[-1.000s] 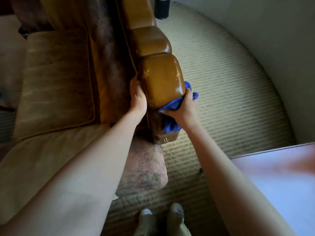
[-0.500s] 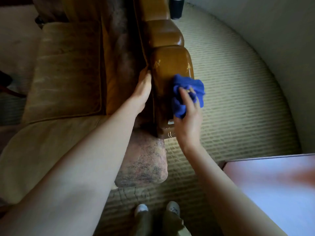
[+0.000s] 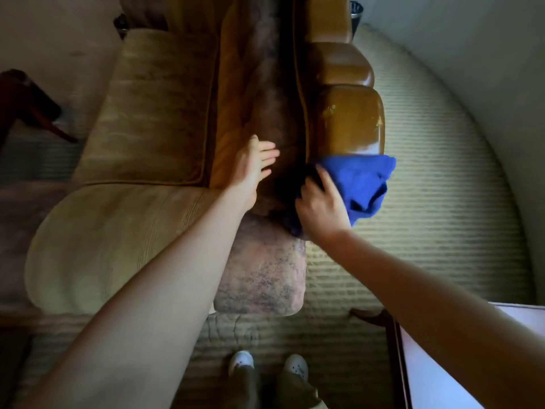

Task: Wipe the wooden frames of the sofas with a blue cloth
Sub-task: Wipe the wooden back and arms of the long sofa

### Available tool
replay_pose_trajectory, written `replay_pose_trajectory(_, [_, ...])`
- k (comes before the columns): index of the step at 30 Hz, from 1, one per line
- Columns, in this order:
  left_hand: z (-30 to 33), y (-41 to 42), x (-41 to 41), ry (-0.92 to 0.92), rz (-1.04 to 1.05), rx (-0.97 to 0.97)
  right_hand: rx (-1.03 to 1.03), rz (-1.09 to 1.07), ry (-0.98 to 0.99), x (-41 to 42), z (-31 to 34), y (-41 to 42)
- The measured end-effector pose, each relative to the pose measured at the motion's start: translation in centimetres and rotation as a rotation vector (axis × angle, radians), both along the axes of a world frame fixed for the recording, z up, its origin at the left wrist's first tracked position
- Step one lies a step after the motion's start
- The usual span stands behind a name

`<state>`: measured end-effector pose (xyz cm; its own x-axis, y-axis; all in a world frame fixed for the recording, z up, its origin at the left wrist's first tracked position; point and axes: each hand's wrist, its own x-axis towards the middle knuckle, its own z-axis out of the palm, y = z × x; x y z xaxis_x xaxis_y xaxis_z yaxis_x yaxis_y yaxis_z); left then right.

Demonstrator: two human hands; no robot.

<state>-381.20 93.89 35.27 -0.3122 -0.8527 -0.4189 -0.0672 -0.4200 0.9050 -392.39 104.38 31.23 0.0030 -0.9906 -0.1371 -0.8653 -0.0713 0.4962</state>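
Observation:
The sofa's glossy brown wooden arm frame (image 3: 351, 119) runs up the middle right of the head view. A blue cloth (image 3: 359, 181) drapes over its near front end. My right hand (image 3: 321, 208) grips the cloth and holds it against the front face of the frame. My left hand (image 3: 256, 163) lies with fingers spread on the dark upholstered inner side of the sofa arm (image 3: 274, 113), just left of the frame and apart from the cloth.
The sofa's tan seat cushion (image 3: 147, 113) fills the left. A striped carpet (image 3: 442, 178) lies to the right, bounded by a pale wall (image 3: 486, 69). A glossy table corner (image 3: 436, 364) sits at lower right. A dark cylinder (image 3: 355, 13) stands beyond the arm. My shoes (image 3: 268, 364) are below.
My right hand carried the cloth from the outer right side of the frame across to its front end. My left hand left the frame's inner edge and now rests on the upholstery.

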Motion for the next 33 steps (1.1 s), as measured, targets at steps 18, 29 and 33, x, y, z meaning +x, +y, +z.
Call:
replay_pose_trajectory(18, [-2.2,2.9,-3.3,-0.146,0.121,-0.11,-0.102,0.162,-0.089,-1.7,-2.0,1.6])
replay_pose_trajectory(29, [-0.6,4.3,-6.4,-0.07,0.35,-0.271,-0.582,-0.356,-0.621,-5.3,6.5,-4.1])
replay_pose_trajectory(33, [-1.1,4.5,-8.6,-0.013,0.353,-0.237,-0.651,-0.497,-0.888,-5.3,6.3,-5.1])
